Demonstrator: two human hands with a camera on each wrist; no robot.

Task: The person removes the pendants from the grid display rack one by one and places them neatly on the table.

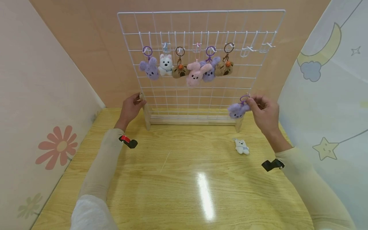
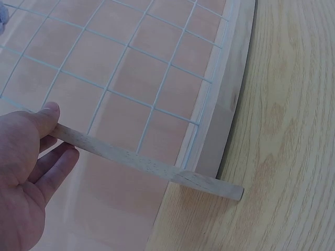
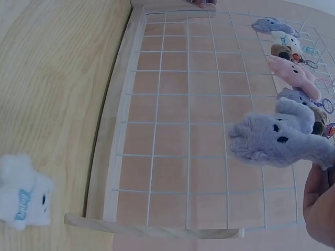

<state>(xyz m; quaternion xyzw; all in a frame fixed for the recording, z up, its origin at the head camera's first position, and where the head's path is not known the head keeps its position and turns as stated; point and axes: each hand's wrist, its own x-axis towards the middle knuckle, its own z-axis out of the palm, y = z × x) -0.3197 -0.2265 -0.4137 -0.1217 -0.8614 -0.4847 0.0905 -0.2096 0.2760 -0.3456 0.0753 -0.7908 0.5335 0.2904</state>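
Observation:
My right hand (image 1: pixel 265 111) pinches a purple plush bunny keychain (image 1: pixel 237 111) by its ring end, in front of the rack's lower right. The bunny (image 3: pixel 272 137) dangles with its face visible in the right wrist view. My left hand (image 1: pixel 133 108) grips the upper end of the wooden side post (image 2: pixel 120 154) of the white wire grid rack (image 1: pixel 201 11), thumb on one side and fingers on the other. A white plush dog keychain (image 1: pixel 241 147) lies on the table below the right hand.
Plush keychains hang in a row on the rack: purple bunnies (image 1: pixel 150 69), a white dog (image 1: pixel 165 65), brown plushes (image 1: pixel 224 68) and a pink bunny (image 1: pixel 195 75). White hooks (image 1: pixel 249 49) jut out at the right. Patterned walls flank the wooden table (image 1: pixel 138 191).

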